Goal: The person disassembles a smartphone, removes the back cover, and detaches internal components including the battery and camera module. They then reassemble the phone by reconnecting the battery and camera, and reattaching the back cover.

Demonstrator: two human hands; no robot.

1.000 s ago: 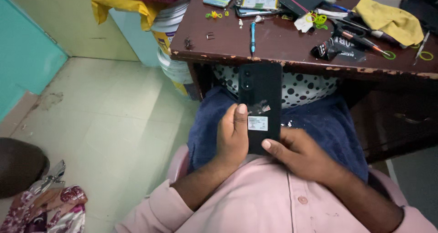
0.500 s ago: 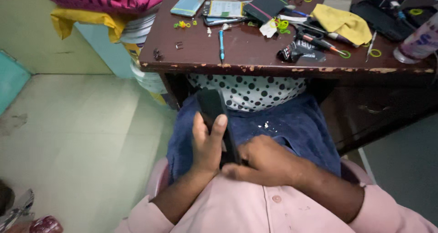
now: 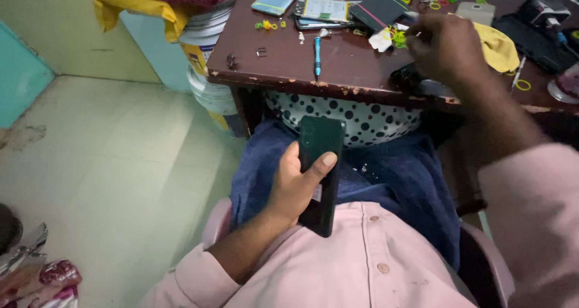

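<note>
Currently: left hand (image 3: 294, 187) grips dark green slab-shaped phone (image 3: 319, 169) over lap; right hand (image 3: 446, 45), grip unclear, reaches among tools on brown wooden surface (image 3: 271, 48); phone unopened.

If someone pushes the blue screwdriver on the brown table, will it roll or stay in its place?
The blue screwdriver looks slim and round, so it would probably roll sideways if nudged across its length. It lies close to the table edge, so it might drop off. It seems stiff and light, likely easy to pinch up.
</note>
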